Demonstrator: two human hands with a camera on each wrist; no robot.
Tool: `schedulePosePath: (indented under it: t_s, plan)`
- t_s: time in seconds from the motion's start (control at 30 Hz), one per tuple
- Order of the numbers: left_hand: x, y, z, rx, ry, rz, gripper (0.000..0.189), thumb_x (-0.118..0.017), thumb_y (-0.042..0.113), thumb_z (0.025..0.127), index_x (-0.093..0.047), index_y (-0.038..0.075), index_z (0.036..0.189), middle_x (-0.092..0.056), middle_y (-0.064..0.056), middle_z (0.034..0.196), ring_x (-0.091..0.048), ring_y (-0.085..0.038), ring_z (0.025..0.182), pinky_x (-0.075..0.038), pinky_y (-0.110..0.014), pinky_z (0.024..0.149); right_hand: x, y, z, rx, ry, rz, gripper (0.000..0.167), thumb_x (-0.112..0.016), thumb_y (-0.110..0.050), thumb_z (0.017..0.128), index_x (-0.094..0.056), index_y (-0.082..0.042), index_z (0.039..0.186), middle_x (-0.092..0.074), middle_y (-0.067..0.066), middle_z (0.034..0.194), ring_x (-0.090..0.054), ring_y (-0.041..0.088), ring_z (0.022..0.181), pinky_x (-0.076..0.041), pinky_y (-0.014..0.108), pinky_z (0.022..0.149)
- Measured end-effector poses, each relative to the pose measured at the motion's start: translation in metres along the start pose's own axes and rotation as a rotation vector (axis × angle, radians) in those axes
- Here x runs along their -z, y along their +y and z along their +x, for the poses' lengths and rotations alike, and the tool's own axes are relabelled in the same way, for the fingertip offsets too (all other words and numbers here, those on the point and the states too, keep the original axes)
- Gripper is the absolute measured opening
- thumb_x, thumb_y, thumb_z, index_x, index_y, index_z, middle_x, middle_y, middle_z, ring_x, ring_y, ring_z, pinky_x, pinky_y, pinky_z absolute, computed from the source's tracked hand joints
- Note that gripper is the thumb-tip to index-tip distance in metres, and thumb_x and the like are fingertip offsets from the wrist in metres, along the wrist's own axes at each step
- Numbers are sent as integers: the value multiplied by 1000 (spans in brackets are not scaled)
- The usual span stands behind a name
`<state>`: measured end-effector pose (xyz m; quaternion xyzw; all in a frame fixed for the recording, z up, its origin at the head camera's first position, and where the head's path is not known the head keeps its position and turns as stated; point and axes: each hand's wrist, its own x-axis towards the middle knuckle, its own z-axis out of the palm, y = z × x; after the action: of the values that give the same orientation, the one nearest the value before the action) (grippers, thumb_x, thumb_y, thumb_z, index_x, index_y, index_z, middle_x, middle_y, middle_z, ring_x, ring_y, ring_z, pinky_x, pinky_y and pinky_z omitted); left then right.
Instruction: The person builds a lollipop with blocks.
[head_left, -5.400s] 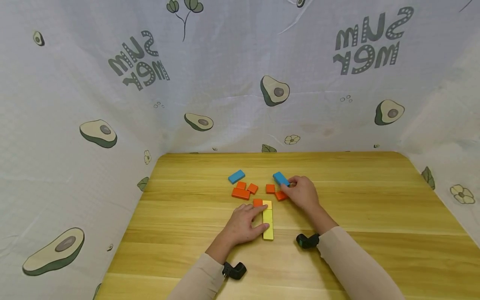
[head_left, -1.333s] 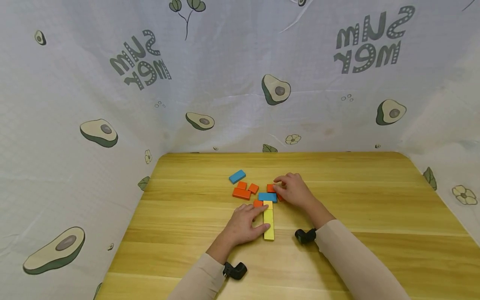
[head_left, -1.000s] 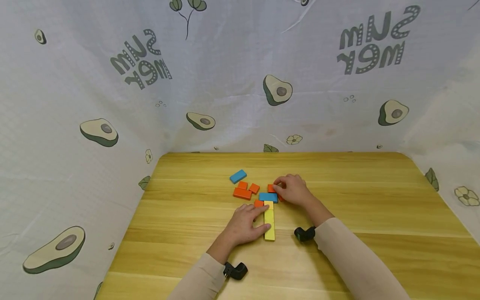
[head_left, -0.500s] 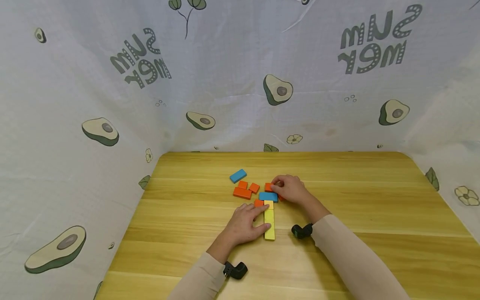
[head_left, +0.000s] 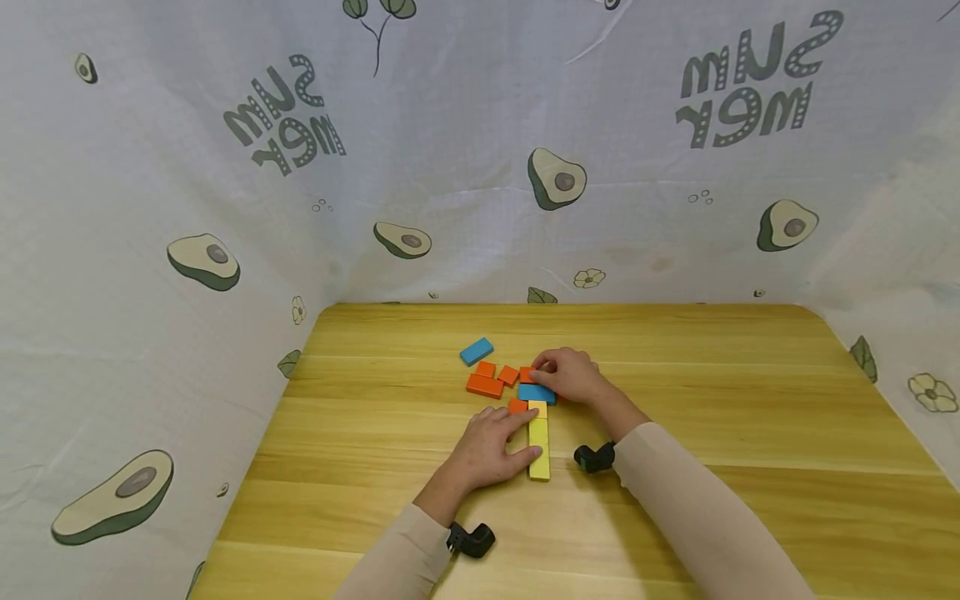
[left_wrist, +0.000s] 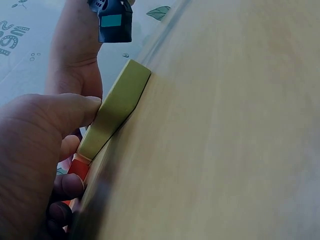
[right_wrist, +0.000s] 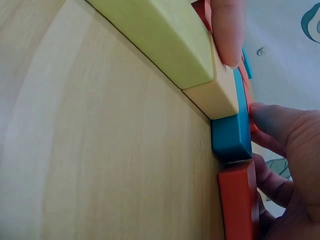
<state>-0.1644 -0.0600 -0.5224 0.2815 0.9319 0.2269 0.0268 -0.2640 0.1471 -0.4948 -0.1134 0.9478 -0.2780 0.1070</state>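
My left hand (head_left: 487,450) lies beside a column of blocks. Its index fingertip presses a small pale yellow block (head_left: 537,410) and its thumb rests on a long yellow block (head_left: 538,458). A blue block (head_left: 536,393) lies crosswise at the column's far end. Just behind it my right hand (head_left: 573,377) pinches a small orange square block (head_left: 526,374) between thumb and forefinger. An orange block (right_wrist: 237,200) lies beside the blue one in the right wrist view, mostly hidden under my right hand in the head view. Another orange square (head_left: 517,406) sits left of the pale yellow block.
Left of my right hand lie a long orange block (head_left: 484,386) and two small orange squares, one of them (head_left: 508,376) turned askew. A second blue block (head_left: 476,352) lies behind them. The wooden table (head_left: 712,375) ends at a printed cloth (head_left: 465,125).
My right hand has laid the blue block across the column's end and released it. Since then it has slid the orange square leftward behind that block. My left hand has stayed put.
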Motion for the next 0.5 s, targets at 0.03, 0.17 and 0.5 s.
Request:
schedulePosePath:
  t_s: [0.03, 0.17, 0.5]
  plan:
    - [0, 0, 0, 1, 0, 1, 57, -61, 53, 97, -54, 30, 150, -66, -1, 126, -58, -20, 112, -46, -41, 101, 0, 0, 0, -1, -2, -1, 30, -64, -36, 100, -73, -14, 118, -72, 11, 108, -60, 28, 99, -46, 49, 88]
    - [-1, -1, 0, -3, 1, 4, 58, -61, 53, 97, -54, 30, 150, -66, -2, 126, -58, -20, 111, -46, -41, 101, 0, -1, 0, -2, -12, -4, 29, -64, -37, 100, -73, -14, 116, -72, 10, 107, -60, 28, 100, -45, 49, 91]
    - [-3, -2, -1, -24, 18, 12, 57, -60, 52, 98, -54, 29, 149, -67, -2, 124, -58, -19, 106, -47, -40, 98, 0, -3, -3, -6, -22, 1, 31, -65, -38, 100, -73, -14, 117, -72, 11, 111, -59, 31, 106, -44, 52, 92]
